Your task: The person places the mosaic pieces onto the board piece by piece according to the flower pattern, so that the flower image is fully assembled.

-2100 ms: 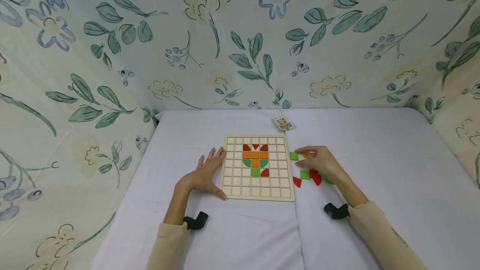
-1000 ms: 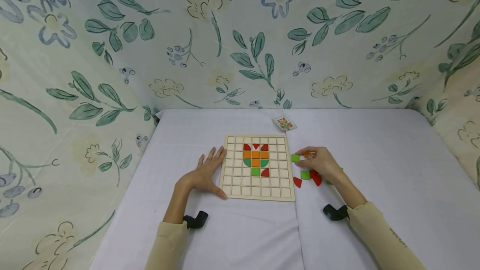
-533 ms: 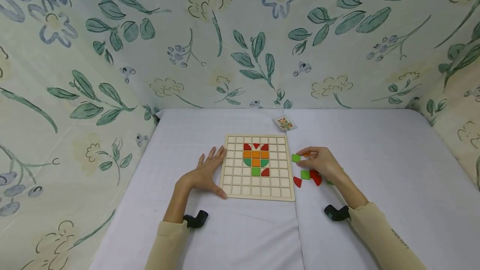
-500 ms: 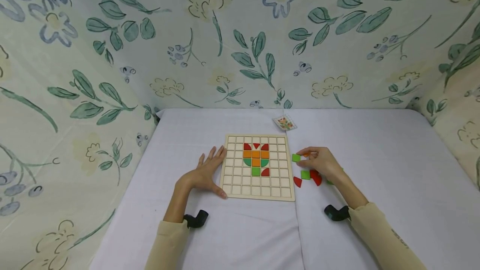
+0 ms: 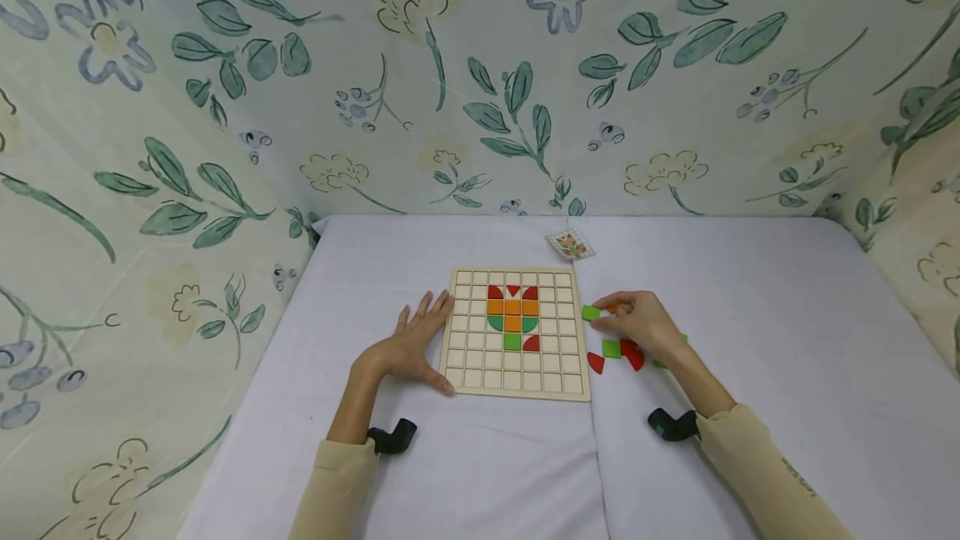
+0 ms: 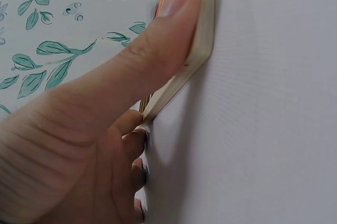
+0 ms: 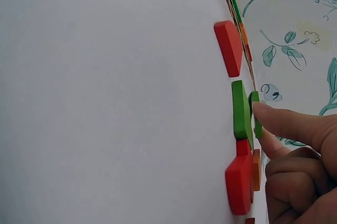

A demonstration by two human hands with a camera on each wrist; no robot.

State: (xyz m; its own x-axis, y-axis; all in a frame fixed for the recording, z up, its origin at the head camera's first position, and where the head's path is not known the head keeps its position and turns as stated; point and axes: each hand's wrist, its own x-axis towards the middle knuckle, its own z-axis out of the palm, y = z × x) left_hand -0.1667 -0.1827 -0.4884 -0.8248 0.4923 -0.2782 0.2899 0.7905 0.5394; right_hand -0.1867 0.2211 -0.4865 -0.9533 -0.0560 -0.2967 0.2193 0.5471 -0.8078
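My left hand (image 5: 411, 348) lies spread at the left side of a wooden grid board (image 5: 550, 372). Its thumb is on the near left corner, and its fingertips touch the left edge. My right hand (image 5: 647, 325) is just right of the board, with thumb and index finger pinching a green square tile (image 7: 258, 125). Set in the board's middle are red, orange and green tiles, among them a green square (image 5: 512, 342) beside a red quarter-round tile (image 5: 532, 343). An orange tile (image 5: 612, 307) is partly hidden behind the right fingers.
Below the right hand lie a loose green square (image 5: 611, 348), a red rounded wedge (image 5: 596, 363) and overlapping red pieces (image 5: 633, 355). More green pieces are partly covered by the right wrist. A small patterned picture card (image 5: 571, 245) rests behind the board on the white cloth.
The right hand and its green tile have shifted very slightly, first rightward, then a touch back. Board and left hand keep their places.
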